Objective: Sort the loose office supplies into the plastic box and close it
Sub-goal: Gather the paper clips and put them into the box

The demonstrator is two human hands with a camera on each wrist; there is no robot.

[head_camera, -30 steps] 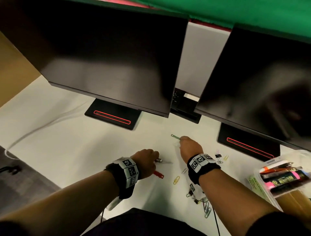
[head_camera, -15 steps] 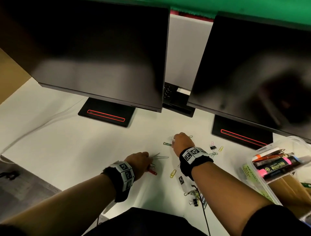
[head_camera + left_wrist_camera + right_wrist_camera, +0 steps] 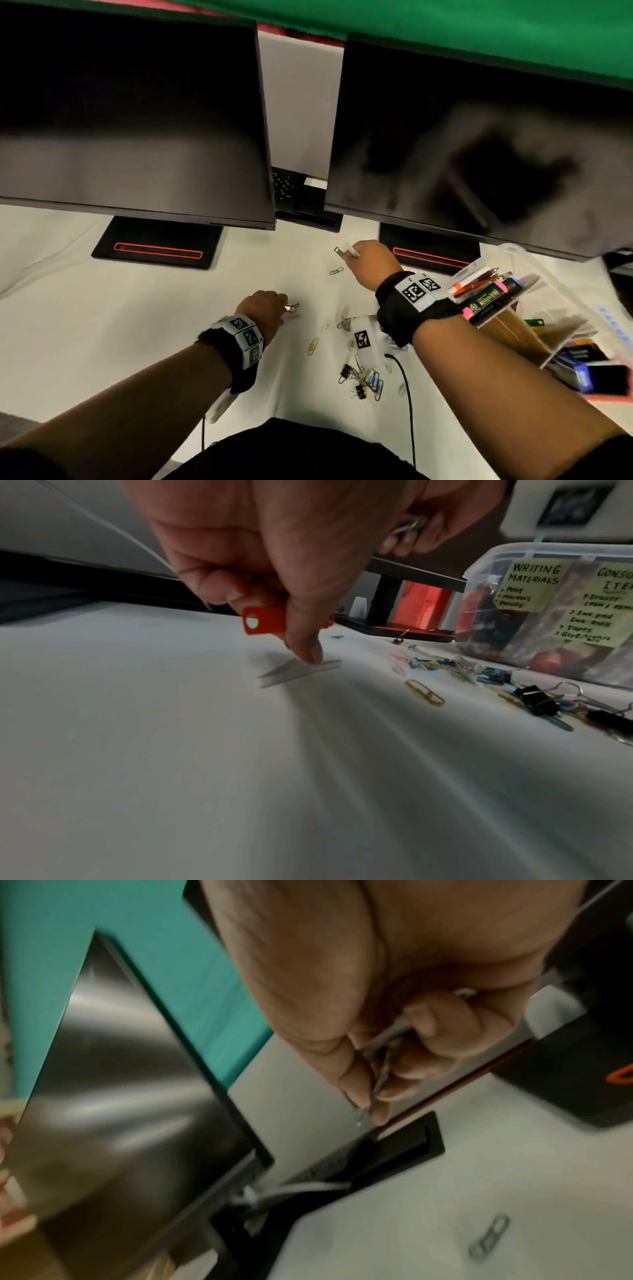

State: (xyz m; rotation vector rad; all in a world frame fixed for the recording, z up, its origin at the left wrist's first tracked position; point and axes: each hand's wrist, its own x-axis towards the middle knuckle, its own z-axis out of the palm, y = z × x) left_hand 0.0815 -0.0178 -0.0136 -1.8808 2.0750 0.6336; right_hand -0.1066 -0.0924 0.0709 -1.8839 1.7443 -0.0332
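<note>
My left hand (image 3: 274,305) hovers low over the white desk and pinches a small red plastic clip (image 3: 265,620). A few metal clips (image 3: 407,527) are tucked in its palm. Its index fingertip (image 3: 311,656) touches a white strip (image 3: 301,670) lying on the desk. My right hand (image 3: 356,253), further back, pinches silver paper clips (image 3: 383,1053) just above the desk. A green paper clip (image 3: 336,271) lies loose near it. The clear plastic box (image 3: 507,253) stands open at the right with pens and markers inside and yellow labels (image 3: 534,580) on its side.
A yellow paper clip (image 3: 312,346) and a heap of coloured paper clips and black binder clips (image 3: 363,377) lie between my arms. Two dark monitors (image 3: 137,113) on black stands (image 3: 154,246) overhang the back of the desk. A black cable (image 3: 407,394) runs off the front edge.
My right hand has risen off the desk with the silver clips, leaving the green clip lying there. My left hand has shifted slightly forward onto the white strip.
</note>
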